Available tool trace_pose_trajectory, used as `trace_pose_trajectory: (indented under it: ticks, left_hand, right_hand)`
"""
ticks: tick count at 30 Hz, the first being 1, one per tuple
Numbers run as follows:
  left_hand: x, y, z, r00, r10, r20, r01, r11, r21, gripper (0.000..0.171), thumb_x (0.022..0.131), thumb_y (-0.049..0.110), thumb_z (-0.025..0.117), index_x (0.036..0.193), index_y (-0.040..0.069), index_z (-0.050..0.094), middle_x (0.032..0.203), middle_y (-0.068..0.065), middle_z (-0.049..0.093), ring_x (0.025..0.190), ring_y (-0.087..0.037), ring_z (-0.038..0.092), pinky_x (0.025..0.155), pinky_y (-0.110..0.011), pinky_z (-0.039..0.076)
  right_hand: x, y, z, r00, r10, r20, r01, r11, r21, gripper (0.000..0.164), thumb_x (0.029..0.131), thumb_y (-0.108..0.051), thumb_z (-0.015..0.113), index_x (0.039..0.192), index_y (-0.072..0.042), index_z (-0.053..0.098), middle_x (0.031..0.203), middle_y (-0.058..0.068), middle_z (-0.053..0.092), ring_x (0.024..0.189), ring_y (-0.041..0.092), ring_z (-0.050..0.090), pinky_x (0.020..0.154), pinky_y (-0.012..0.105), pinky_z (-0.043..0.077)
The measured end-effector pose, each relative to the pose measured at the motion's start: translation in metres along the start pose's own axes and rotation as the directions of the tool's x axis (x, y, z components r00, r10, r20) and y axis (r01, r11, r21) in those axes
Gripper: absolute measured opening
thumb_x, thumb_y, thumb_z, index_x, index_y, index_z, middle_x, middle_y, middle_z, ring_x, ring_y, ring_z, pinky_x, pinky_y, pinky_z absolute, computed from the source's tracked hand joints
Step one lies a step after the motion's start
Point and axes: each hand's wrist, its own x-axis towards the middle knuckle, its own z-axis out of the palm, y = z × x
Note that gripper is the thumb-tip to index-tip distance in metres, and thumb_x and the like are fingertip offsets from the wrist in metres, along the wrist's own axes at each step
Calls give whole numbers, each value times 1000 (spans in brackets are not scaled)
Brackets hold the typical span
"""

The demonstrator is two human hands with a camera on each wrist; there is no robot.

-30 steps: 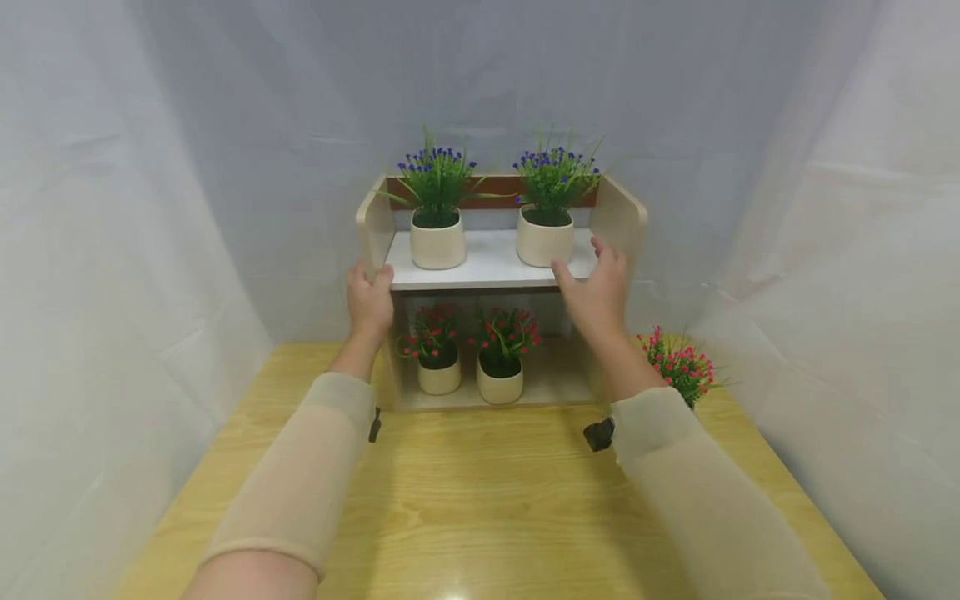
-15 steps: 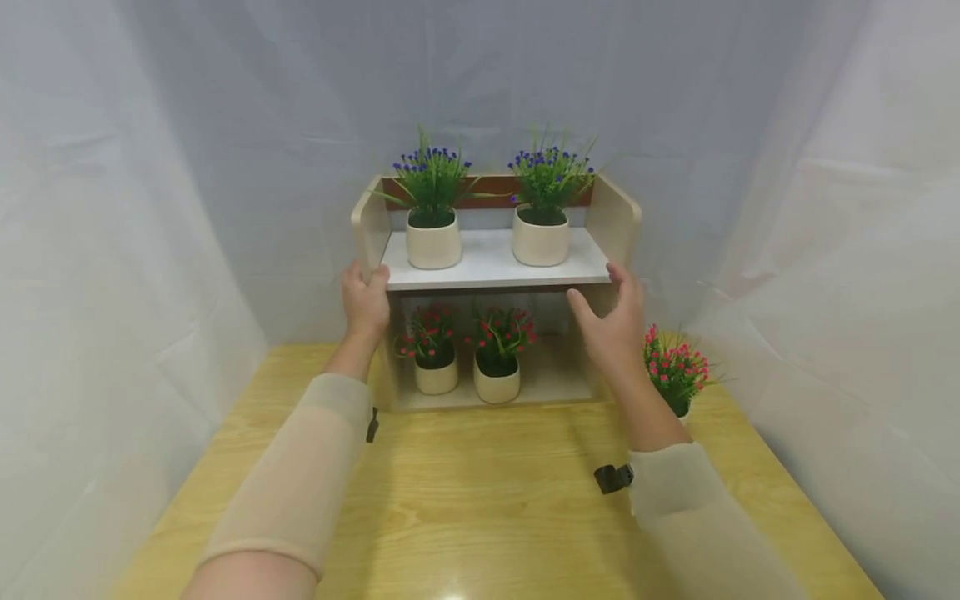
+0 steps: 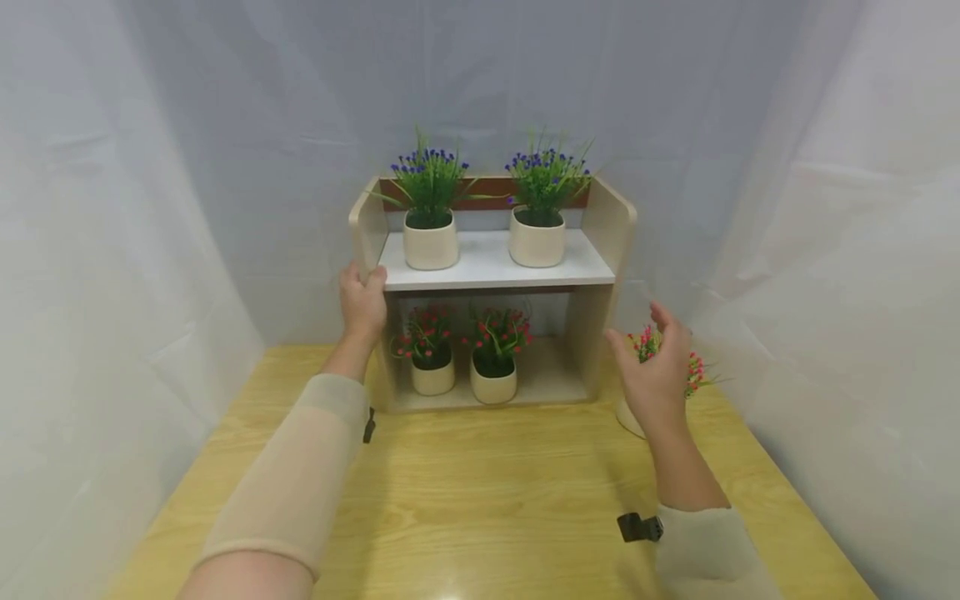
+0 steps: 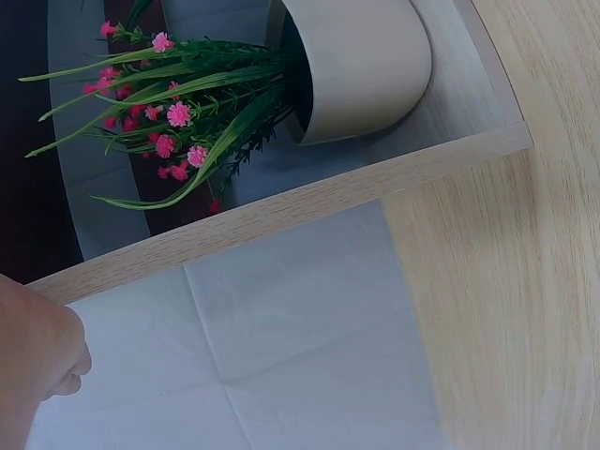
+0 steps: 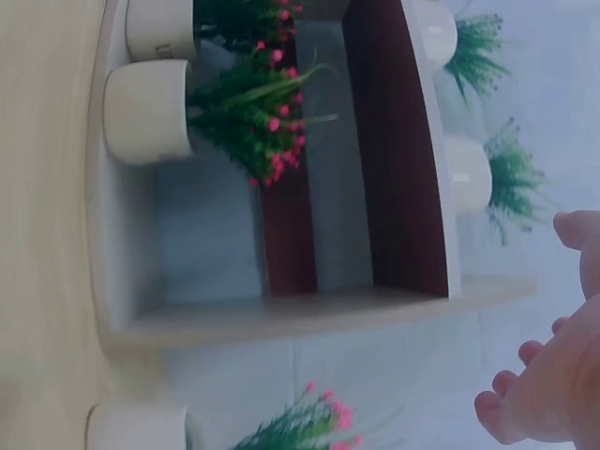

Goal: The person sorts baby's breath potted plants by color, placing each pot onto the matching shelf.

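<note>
My left hand (image 3: 363, 304) grips the front edge of the left side panel of a small two-tier shelf (image 3: 487, 265), thumb on the inner side. In the left wrist view that hand (image 4: 37, 347) sits at the edge of the panel (image 4: 281, 208). Right of the shelf, my right hand (image 3: 656, 379) is in the air with thumb and fingers spread, holding nothing. It overlaps a potted plant with pink flowers (image 3: 696, 373) on the table, hiding much of it; the cream pot (image 3: 628, 419) shows below. In the right wrist view the hand (image 5: 553, 375) has its fingers apart.
Two cream pots of blue flowers, a left one (image 3: 431, 243) and a right one (image 3: 537, 242), stand on the upper board. Below are two pots of pinkish-red flowers, one left (image 3: 433, 379) and one right (image 3: 494, 383). Pale sheets (image 3: 480, 67) surround the wooden table (image 3: 480, 492).
My right hand has moved from the upper shelf's right end, down and rightward, to the plant beside the shelf. The left hand stays on the side panel. The view has shifted slightly.
</note>
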Motion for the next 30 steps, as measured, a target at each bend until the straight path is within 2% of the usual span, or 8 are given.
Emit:
trace_pose_trajectory:
  ticks: [3, 8, 13, 19, 23, 26, 30]
  left_hand:
    - [0, -1, 0, 1000, 2, -6, -2, 1000, -1, 52, 107, 27, 55, 150, -2, 55, 147, -27, 47, 137, -41, 48, 129, -55, 35]
    - [1, -2, 1, 1000, -1, -9, 1, 1000, -2, 51, 107, 27, 55, 149, -1, 56, 146, -26, 47, 136, -40, 48, 130, -55, 35]
    - [0, -2, 1, 1000, -7, -11, 7, 1000, 4, 51, 107, 28, 56, 150, 0, 55, 146, -25, 47, 136, -39, 48, 129, -54, 35]
    - [0, -1, 1, 1000, -1, -8, 1, 1000, 6, 49, 108, 26, 55, 148, -1, 56, 146, -26, 47, 136, -39, 48, 129, -55, 35]
    - [0, -1, 1, 1000, 3, -4, -3, 1000, -3, 48, 108, 26, 55, 146, -3, 57, 144, -26, 48, 134, -38, 48, 128, -55, 36]
    - [0, -1, 1, 1000, 4, -3, -4, 1000, -2, 48, 108, 26, 55, 147, -2, 57, 143, -25, 47, 134, -38, 48, 128, -54, 37]
    - [0, -1, 1, 1000, -1, 0, 1, 1000, 2, 49, 108, 27, 54, 149, -1, 56, 146, -25, 47, 138, -39, 48, 129, -55, 35]
  right_hand:
    - [-5, 9, -9, 1000, 19, -21, -19, 1000, -5, 87, 101, -49, 74, 169, -20, 30, 173, 9, 32, 163, 35, 29, 134, 62, 28]
    - [-9, 27, -23, 996, 16, -86, -17, 1000, -8, 84, 101, -41, 76, 168, -15, 33, 169, 14, 34, 160, 37, 33, 134, 59, 30]
    - [-12, 48, -35, 993, 31, -114, -30, 999, 16, 87, 99, -39, 79, 168, -16, 32, 169, 13, 33, 158, 34, 34, 132, 58, 31]
    - [-16, 69, -47, 986, 41, -161, -37, 999, 30, 85, 99, -33, 81, 166, -11, 34, 166, 14, 36, 155, 31, 37, 131, 50, 32]
    - [-20, 81, -53, 980, 76, -184, -71, 997, 30, 81, 100, -34, 79, 164, -9, 36, 163, 14, 37, 151, 29, 39, 128, 45, 34]
    - [-21, 90, -57, 972, 113, -207, -108, 993, 36, 77, 101, -34, 77, 161, -8, 38, 157, 9, 39, 145, 25, 41, 125, 41, 37]
    - [-21, 103, -64, 957, 179, -229, -167, 983, 72, 71, 103, -34, 74, 158, -6, 40, 140, -12, 42, 140, 19, 43, 124, 38, 39]
